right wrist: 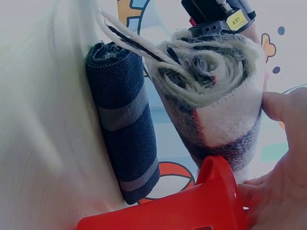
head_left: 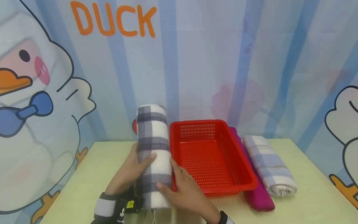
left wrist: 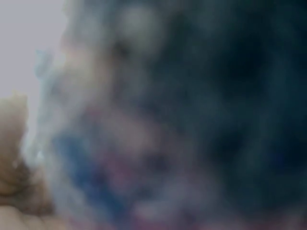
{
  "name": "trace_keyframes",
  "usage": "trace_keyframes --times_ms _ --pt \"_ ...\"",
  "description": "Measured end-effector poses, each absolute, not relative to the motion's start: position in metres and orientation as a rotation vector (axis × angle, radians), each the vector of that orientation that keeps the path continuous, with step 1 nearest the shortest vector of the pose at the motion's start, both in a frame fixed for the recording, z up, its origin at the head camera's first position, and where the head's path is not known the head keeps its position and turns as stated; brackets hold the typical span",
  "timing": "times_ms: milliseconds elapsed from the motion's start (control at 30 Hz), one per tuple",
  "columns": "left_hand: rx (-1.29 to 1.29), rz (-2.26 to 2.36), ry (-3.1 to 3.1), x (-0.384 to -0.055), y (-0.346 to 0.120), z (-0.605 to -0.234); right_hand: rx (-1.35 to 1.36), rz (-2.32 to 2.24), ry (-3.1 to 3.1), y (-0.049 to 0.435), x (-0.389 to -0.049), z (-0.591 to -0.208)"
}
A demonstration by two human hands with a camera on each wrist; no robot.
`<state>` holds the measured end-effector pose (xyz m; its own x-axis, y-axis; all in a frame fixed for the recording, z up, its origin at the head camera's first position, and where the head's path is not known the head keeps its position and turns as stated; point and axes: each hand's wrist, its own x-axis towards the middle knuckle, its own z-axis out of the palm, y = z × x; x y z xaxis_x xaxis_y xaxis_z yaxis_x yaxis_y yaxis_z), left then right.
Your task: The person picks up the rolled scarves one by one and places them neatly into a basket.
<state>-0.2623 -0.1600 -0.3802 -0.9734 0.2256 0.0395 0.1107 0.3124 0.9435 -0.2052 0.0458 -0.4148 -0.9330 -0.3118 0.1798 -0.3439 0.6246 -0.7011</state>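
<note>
Plaid roll (head_left: 154,155) left of frame centre: we grip it between left hand (head_left: 131,172) and right hand (head_left: 188,190), both curved around its sides.

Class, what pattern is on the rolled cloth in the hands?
The rolled cloth is checked, grey on white; clearest in the head view.

Duck-print backdrop (head_left: 201,77) behind pale-yellow table (head_left: 84,186) | magenta cloth roll (head_left: 260,199) beside pale plaid cloth (head_left: 269,166) | navy striped roll (right wrist: 124,127)
</note>
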Motion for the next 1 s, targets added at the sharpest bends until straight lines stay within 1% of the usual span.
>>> trace_keyframes --times_ms 333,433,633,800,1000 --pt "0.29 1.794 2.447 -0.255 -0.158 -0.379 0.584 1.325 -2.787 0.047 -0.204 -0.412" --pt "0.283 1.803 2.437 -0.253 -0.157 -0.38 0.603 1.466 -2.73 0.049 -0.205 -0.414" --pt "0.278 1.818 2.427 -0.25 -0.153 -0.382 0.535 1.828 -2.643 0.052 -0.207 -0.417" --pt "0.271 1.817 2.428 -0.248 -0.15 -0.382 0.525 1.923 -2.627 0.056 -0.208 -0.416" --pt "0.327 1.827 2.447 -0.253 -0.148 -0.375 0.529 1.992 -2.588 0.059 -0.214 -0.408"
